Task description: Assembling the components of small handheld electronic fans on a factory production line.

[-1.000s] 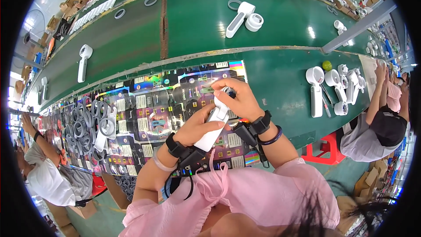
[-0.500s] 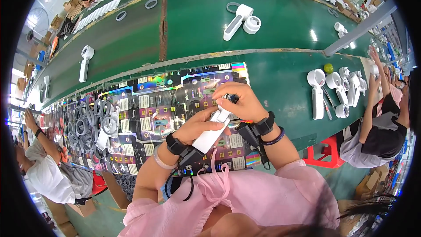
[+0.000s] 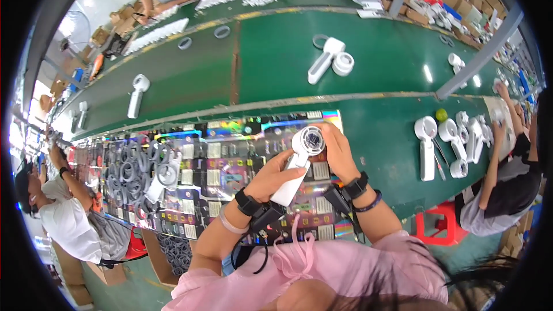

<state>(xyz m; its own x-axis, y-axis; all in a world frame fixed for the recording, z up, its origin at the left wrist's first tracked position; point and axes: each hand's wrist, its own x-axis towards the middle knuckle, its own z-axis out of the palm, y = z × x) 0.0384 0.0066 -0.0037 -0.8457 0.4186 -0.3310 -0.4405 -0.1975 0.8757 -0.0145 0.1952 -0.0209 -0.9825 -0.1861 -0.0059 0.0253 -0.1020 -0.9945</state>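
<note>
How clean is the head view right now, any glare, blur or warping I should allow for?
Head view: strong fisheye, so the green belt bows and a black rim frames the picture. Bright glare spots sit on the belt at right, and rainbow sheen on the shiny mat. The white handheld fan in the left hand and right hand is sharp; people at the edges are stretched.
</note>
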